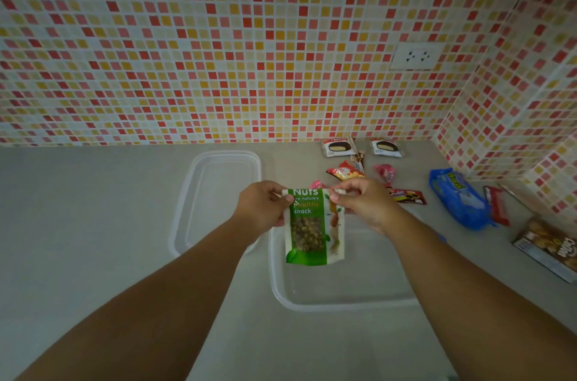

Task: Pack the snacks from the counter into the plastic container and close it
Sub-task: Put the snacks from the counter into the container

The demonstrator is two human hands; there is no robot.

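Snacks lie scattered on the grey counter [93,240], most of them to the right of the clear plastic container [343,302], which sits open just in front of the person. One of them, a green nut pouch [312,230] with a see-through window, hangs upright above the container's far end, held by its top edge. The left hand [265,205] pinches the pouch's top left corner between thumb and curled fingers; the right hand [362,202] pinches the top right corner the same way.

Just left of the container and a little farther back lies the clear lid [218,193], flat on the counter, its near right corner hidden behind the left forearm.

Beyond the container, against the tiled wall [218,52], lie two white-wrapped chocolate pies [338,146] side by side. Nearer the container are a red and yellow packet [345,171] and a small pink wrapped sweet [385,173]; another bit of pink wrapper [317,184] peeks out behind the pouch. A dark red cookie packet [409,196] lies just past the container's far right corner. Farther right of the container sit a blue biscuit pack [459,199], a red wrapped bar [498,205] touching it, and a brown snack box [549,246] at the counter's right end.

A white wall socket [415,56] is set in the tiles above the pies.
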